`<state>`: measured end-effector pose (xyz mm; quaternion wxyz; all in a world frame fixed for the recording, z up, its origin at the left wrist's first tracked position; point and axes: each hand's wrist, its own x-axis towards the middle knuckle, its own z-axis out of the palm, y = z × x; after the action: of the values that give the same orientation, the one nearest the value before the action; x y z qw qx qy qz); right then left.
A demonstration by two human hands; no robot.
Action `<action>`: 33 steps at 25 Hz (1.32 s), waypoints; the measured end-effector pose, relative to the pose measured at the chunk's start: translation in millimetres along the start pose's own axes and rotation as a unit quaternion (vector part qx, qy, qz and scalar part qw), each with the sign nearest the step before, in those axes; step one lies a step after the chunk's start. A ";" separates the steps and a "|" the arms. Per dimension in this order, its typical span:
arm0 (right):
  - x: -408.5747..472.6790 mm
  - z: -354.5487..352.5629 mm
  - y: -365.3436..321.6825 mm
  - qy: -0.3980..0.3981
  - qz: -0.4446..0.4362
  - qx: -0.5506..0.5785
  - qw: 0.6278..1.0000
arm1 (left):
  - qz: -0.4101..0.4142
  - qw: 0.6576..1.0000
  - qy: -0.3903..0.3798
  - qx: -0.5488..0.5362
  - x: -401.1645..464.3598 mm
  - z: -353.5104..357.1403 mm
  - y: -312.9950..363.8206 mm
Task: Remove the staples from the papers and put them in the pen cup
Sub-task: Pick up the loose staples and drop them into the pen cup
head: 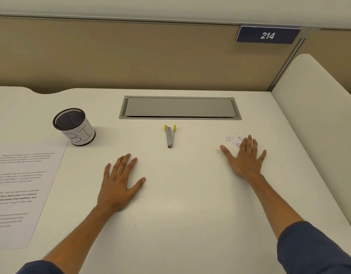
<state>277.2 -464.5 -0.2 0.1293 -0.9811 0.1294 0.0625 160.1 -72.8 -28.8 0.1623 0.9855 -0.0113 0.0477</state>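
At eleven o'clock from the right hand (pixel 244 157), touching its fingertips, lies the staple pile (pixel 233 139). Both hands lie flat, fingers spread, holding nothing. Left hand (pixel 119 180) sits nearer the pen cup (pixel 75 126), at ten o'clock.

Both hands are laid flat, palms down, on the desk (pixel 180 194). The left hand (pixel 119 182) is set near the desk's middle, fingers straight and close together, thumb spread to the side. The right hand (pixel 244 157) is placed farther back and toward the desk's right edge, fingers splayed. Both forearms are stretched forward, bare below dark blue sleeves (pixel 313 248).
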 end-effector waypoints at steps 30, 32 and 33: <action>-8.7 20.6 -70.0 0.008 -0.291 -0.071 0.954 | -0.003 1.000 0.006 0.002 0.6 -0.6 1.3; -9.9 23.1 -75.9 0.013 -0.278 -0.075 0.957 | -0.003 1.000 0.005 -0.002 0.3 -0.6 1.7; -10.5 24.1 -74.5 0.018 -0.264 -0.078 0.961 | -0.003 1.000 0.005 -0.003 0.3 -0.6 1.6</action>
<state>285.1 -386.0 -3.9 0.0623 -0.9884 -0.1376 0.0187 160.3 -74.2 -27.7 0.1651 0.9849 -0.0080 0.0520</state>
